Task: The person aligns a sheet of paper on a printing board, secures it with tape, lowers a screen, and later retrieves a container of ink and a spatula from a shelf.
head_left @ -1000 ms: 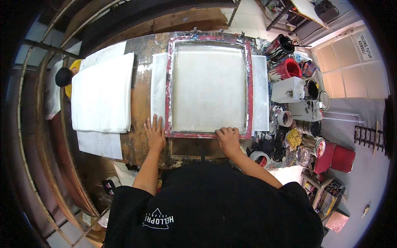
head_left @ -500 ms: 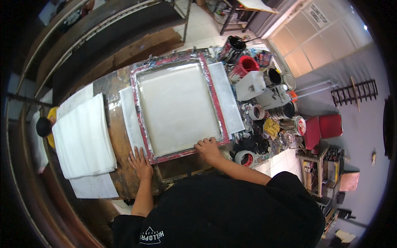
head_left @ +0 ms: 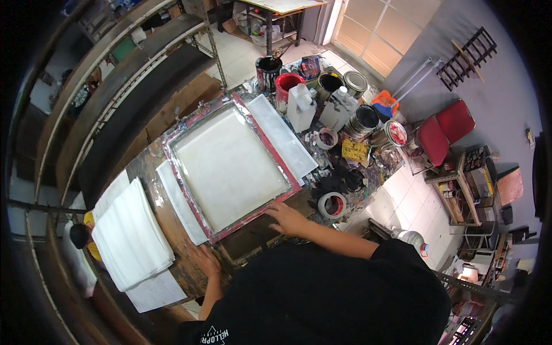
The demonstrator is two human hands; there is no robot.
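Note:
A screen-printing frame [head_left: 268,142] with red, ink-smeared edges and pale mesh lies on the table in front of me. White sheets [head_left: 283,137] stick out from under it on both sides. My right hand [head_left: 289,221] is at the frame's near edge by the right corner, its fingers stretched out and holding nothing; whether the fingertips touch the edge is hard to tell. Beside the frame's near left corner, my left hand [head_left: 203,260] rests on the worn tabletop with fingers extended, close to the end of a white sheet.
A stack of white sheets [head_left: 131,236] lies at the left. Ink-stained cans, a red bucket [head_left: 287,86], white plastic jugs [head_left: 301,109], tape rolls [head_left: 332,204] and a yellow sponge [head_left: 355,150] crowd the right side. Dark rack shelves [head_left: 144,86] stand along the left; a red chair [head_left: 440,135] is at right.
The view has turned, so the table sits at a steeper slant. My right hand's fingers, earlier curled over the frame's near edge, have loosened and stretched out. My left hand stays by the near left corner.

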